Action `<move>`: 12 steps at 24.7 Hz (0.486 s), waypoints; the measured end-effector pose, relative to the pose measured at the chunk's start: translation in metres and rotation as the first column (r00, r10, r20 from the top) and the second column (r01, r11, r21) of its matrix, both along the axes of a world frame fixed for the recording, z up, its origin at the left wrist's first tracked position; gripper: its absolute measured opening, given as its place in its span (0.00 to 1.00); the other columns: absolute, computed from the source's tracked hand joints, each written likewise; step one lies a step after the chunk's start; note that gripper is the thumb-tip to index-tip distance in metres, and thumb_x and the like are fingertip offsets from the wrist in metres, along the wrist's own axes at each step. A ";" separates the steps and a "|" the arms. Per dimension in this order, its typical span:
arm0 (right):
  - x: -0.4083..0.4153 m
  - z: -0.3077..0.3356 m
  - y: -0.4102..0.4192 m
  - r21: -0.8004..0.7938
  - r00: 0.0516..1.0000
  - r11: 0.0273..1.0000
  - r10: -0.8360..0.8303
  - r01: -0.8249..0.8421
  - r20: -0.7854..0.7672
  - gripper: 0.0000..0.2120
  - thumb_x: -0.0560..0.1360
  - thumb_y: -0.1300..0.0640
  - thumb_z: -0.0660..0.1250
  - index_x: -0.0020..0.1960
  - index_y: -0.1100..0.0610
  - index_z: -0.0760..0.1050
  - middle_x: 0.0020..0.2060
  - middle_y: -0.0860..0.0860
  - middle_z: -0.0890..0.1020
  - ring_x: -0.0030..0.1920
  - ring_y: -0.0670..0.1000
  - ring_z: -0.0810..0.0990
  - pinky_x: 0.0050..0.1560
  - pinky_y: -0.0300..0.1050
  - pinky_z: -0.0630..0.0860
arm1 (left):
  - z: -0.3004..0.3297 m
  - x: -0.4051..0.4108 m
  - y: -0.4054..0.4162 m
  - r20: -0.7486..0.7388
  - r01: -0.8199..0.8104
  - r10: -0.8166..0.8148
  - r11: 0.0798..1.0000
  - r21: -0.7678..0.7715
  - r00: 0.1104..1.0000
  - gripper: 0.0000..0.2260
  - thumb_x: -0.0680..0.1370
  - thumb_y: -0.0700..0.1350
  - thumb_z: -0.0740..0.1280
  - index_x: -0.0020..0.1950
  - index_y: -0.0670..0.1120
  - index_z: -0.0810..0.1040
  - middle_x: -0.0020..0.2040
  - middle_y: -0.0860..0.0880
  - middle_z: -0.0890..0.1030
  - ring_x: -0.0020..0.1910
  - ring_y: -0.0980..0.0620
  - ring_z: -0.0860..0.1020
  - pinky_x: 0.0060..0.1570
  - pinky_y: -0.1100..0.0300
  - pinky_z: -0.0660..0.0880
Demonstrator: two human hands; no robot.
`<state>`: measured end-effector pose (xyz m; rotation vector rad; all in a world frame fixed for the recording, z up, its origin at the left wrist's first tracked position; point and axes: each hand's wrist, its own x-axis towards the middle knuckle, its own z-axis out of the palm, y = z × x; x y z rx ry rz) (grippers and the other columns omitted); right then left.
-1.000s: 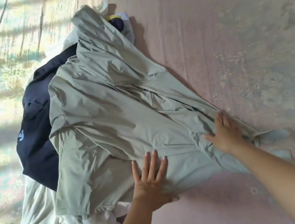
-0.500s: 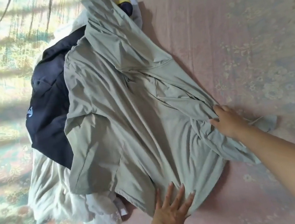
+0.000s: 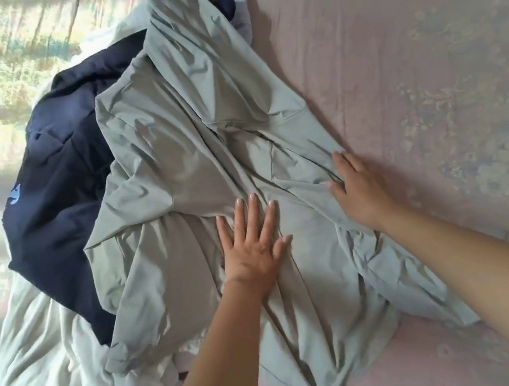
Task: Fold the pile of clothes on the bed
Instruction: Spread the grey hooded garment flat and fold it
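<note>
Two bare arms, no sleeves in view.
Left hand (image 3: 252,247) and right hand (image 3: 359,189): no rings, watch or wristbands seen; left fingernails short, pale and glossy. Both forearms uncovered to frame edge.

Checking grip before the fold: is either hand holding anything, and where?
Nothing held: left hand and right hand lie flat on the pale green fabric garment.

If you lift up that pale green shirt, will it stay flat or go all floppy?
Probably floppy: the pale green shirt already lies in soft wrinkles and drapes over the dark navy garment beneath. It looks thin and slightly shiny, so it may be light and slide a little. The left hand and right hand press it flat, which suggests it won't hold shape alone.
</note>
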<state>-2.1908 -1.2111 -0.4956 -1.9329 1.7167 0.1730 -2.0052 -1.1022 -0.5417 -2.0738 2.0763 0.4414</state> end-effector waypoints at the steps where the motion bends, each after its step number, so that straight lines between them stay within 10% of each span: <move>1: 0.006 -0.001 -0.015 -0.021 0.999 1.000 -0.021 0.022 0.034 0.27 0.81 0.53 0.56 0.76 0.59 0.53 0.76 0.56 0.56 0.74 0.57 0.57 0.72 0.52 0.57 | -0.008 0.000 -0.001 -0.019 -0.021 0.020 0.999 -0.025 1.000 0.28 0.78 0.61 0.41 0.75 0.55 0.36 0.78 0.47 0.42 0.74 0.44 0.33 0.69 0.37 0.33; 5: 0.039 -0.008 -0.096 -0.084 0.969 0.987 -0.117 0.138 0.219 0.25 0.80 0.54 0.58 0.75 0.60 0.58 0.73 0.58 0.63 0.73 0.55 0.61 0.72 0.50 0.58 | -0.027 0.000 0.004 -0.173 -0.052 0.009 0.967 -0.247 0.985 0.28 0.75 0.55 0.54 0.74 0.51 0.64 0.75 0.45 0.61 0.75 0.42 0.59 0.70 0.36 0.51; 12: 0.135 -0.002 -0.183 0.150 0.797 0.945 -0.326 0.291 0.508 0.17 0.77 0.52 0.66 0.61 0.62 0.74 0.48 0.54 0.77 0.45 0.51 0.77 0.39 0.33 0.69 | -0.040 0.003 0.001 -0.191 -0.073 -0.002 0.921 -0.383 0.982 0.28 0.74 0.54 0.55 0.74 0.52 0.65 0.75 0.47 0.64 0.75 0.46 0.59 0.69 0.38 0.53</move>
